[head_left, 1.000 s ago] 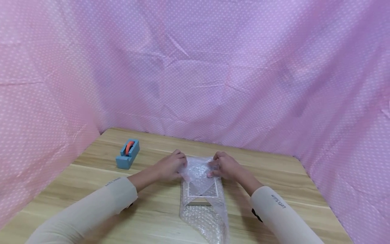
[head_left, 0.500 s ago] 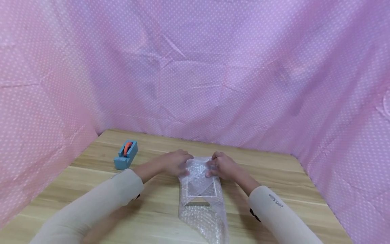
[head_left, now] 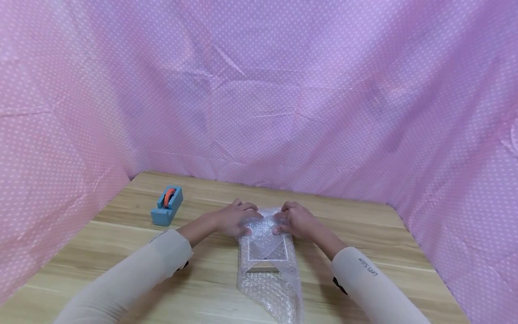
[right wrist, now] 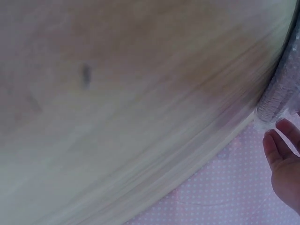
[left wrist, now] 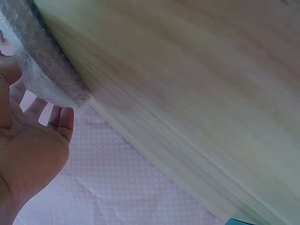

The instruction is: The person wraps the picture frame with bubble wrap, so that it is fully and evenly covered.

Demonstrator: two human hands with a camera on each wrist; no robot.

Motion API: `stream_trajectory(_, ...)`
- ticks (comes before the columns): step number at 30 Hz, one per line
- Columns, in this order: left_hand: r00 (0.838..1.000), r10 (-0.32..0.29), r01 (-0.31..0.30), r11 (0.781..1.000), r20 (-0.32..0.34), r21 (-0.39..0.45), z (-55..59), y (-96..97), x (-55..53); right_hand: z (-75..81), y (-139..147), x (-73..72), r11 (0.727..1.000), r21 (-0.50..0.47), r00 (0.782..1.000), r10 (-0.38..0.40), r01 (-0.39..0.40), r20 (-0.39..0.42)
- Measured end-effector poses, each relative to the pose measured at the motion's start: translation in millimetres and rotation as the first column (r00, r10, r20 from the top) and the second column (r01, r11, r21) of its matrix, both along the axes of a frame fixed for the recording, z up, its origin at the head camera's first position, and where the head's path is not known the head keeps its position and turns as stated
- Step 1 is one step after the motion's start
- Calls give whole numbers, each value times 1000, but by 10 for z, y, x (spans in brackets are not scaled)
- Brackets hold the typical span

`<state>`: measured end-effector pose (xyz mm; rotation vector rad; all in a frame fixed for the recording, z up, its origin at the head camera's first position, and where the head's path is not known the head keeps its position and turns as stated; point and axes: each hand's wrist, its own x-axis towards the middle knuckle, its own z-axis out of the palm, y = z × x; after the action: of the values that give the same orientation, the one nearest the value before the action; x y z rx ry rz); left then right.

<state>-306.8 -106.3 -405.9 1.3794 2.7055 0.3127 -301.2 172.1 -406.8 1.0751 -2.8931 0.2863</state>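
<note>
Bubble wrap (head_left: 263, 288) lies round a flat rectangular object (head_left: 264, 267) with a light wooden edge and a white-lined top, which looks like a picture frame. The wrap's far flap is folded over its top, and the near end trails toward me. My left hand (head_left: 236, 219) rests on the flap's left side, fingers reaching across it and thumb nearer me. In the left wrist view its fingers (left wrist: 66, 123) lie along the end of the wrapped object. On the opposite side my right hand (head_left: 300, 220) presses the flap with spread fingertips; its fingers look fairly straight in the right wrist view.
A blue tape dispenser (head_left: 167, 205) with an orange roll stands at the left of the wooden table (head_left: 356, 225). Pink dotted cloth (head_left: 259, 112) hangs behind the table and along both sides.
My left hand has moved right, from the flap's left edge onto the wrap, and its fingers have spread over it. The right hand has stayed almost still.
</note>
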Motion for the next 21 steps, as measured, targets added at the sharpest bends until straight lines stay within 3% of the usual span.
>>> stream_trajectory(6,1000,-25,26,999,15,-34,11,-38,2,-25,52,29,997,-35,997,62,-63,-34)
stream_trajectory(9,999,-22,24,998,37,-62,30,-27,13,-30,91,67,996,14,990,94,-93,-110)
stream_trajectory(12,998,-8,12,997,55,-80,42,-5,25,-15,141,143,987,109,965,143,-121,-221)
stream_trajectory(15,998,10,-3,995,64,-97,52,12,34,19,200,299,960,217,916,243,-179,-318)
stream_trajectory(18,997,28,-20,994,75,-104,64,14,37,50,256,534,916,291,845,375,-275,-382)
stream_trajectory(21,997,34,-26,993,69,-113,67,-2,32,50,306,796,871,302,773,485,-387,-410)
